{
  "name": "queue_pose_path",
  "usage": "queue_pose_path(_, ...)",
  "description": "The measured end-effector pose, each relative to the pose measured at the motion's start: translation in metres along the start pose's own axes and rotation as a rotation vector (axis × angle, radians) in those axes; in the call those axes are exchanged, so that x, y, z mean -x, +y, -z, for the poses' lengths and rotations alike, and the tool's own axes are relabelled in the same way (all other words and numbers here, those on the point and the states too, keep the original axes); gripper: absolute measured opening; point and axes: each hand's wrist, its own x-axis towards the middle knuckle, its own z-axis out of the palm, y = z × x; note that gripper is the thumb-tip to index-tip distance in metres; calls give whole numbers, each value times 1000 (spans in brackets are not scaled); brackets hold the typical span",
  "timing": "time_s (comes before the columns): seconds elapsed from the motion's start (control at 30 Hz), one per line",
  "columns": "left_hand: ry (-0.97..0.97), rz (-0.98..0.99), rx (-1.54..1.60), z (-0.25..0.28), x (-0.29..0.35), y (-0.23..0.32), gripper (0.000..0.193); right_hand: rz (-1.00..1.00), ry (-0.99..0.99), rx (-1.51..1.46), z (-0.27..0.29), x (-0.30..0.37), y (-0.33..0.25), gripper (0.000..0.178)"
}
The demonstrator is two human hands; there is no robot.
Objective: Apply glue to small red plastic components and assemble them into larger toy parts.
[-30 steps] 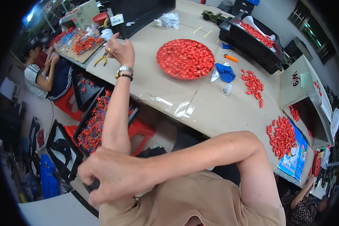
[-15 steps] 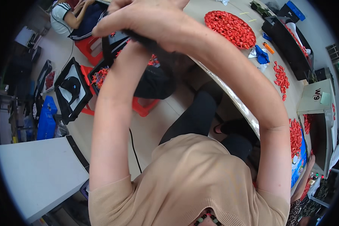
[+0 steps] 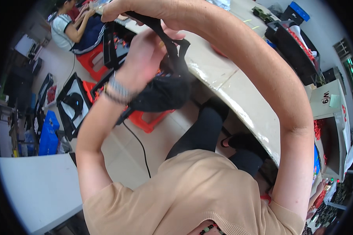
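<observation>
High in the view, my right arm bends over to the left, and my right hand [image 3: 125,9] is closed around a dark fabric strap [image 3: 170,42]. The strap hangs down in a loop beside the hand. My left hand [image 3: 145,51], with bands on its wrist, is raised just below and touches or passes close to the strap; motion smears its fingers. Below both hands is a soft black cloth item [image 3: 161,94], perhaps a bag or cap, above a red stool [image 3: 145,121]. Whether the strap joins it cannot be made out.
A long pale table [image 3: 239,102] runs along my right. A black bin [image 3: 290,39] with red pieces stands at its far end, near an open grey cabinet [image 3: 333,141]. Left are a white tabletop [image 3: 39,188], a framed black tray [image 3: 72,98] and a cable [image 3: 143,149]. Another person [image 3: 70,31] sits far left.
My hands have separated; the left has dropped slightly and swung outward, showing its wrist bands. The strap now shows as a hanging loop. The red tray is now mostly behind my right arm.
</observation>
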Motion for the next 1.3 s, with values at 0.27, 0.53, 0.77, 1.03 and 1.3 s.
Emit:
queue_pose_path(0.27,170,-396,-496,-31,5,8,42,101,112,248,26,-4,-61,8)
queue_pose_path(0.53,-54,-482,-977,-14,-79,57,26,276,143,505,62,-35,-68,10)
queue_pose_path(0.77,-91,-287,-632,-12,-145,73,22,345,163,676,105,-53,-56,13)
queue_pose_path(1.03,-100,-314,-616,-19,-235,68,16,172,116,730,173,-62,-30,17)
queue_pose_path(1.3,-14,-495,-803,13,-322,46,27,152,218,751,221,-61,12,21)
